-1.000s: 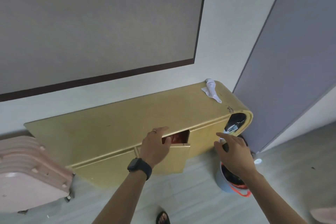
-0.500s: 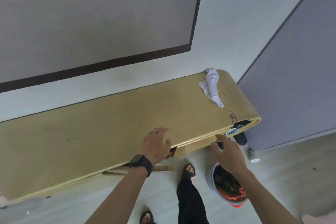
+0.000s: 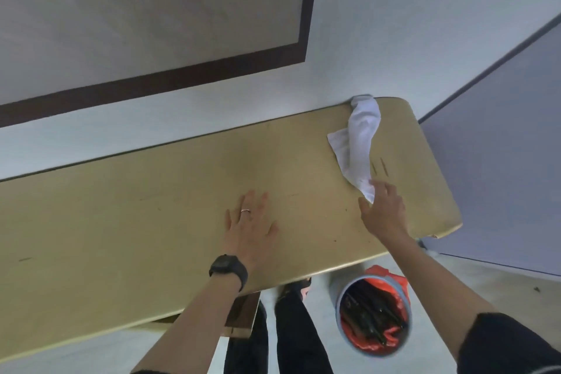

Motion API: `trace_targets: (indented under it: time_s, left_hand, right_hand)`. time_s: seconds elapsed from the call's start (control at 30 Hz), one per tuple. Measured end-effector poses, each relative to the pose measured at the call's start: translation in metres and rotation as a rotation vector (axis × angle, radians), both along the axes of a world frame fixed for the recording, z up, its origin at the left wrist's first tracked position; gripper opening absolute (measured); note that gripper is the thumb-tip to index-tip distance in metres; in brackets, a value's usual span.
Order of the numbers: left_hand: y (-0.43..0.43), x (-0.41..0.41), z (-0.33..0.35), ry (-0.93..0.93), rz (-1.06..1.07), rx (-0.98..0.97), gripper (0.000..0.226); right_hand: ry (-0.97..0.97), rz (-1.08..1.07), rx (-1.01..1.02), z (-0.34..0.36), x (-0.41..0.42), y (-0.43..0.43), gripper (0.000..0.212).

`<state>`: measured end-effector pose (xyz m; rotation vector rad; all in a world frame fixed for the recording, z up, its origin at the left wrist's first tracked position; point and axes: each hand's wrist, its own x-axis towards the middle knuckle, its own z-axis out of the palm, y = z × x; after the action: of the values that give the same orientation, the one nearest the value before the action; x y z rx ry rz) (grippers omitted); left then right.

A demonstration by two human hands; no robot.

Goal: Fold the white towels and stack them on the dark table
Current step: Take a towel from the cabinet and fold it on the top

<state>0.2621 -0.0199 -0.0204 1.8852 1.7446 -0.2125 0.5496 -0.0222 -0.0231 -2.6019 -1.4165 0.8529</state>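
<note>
Head view: one crumpled white towel [image 3: 358, 146] is lying at the far right of a smooth, rounded yellow-tan cabinet top [image 3: 151, 206]. The left hand [image 3: 250, 229] is resting flat, fingers spread. The right hand [image 3: 383, 212], fingers loosely spread, is touching the towel's near corner. One round bin [image 3: 375, 317] is standing on the floor below.

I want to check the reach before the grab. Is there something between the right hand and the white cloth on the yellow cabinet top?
Nothing visible stands between them. The right hand is already at the near corner of the white cloth, its fingertips at that corner. The left hand lies flat on the cabinet top, well off to the side.
</note>
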Motion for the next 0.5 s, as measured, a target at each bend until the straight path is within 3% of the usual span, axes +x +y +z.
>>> trace_targets:
  time_s: [0.1,0.27,0.5]
  left_hand:
    - [0.0,0.009,-0.03,0.034,-0.049,-0.021,0.067]
    - [-0.007,0.005,-0.049,0.053,-0.086,-0.081,0.065]
    - [0.018,0.006,-0.006,0.011,-0.121,-0.267,0.072]
  right_hand:
    - [-0.036,-0.023,0.044,-0.018,0.007,0.006,0.031]
    - [0.009,-0.049,0.121,-0.029,0.011,0.007,0.026]
    - [0.195,-0.005,0.114,0.024,-0.019,0.005,0.013]
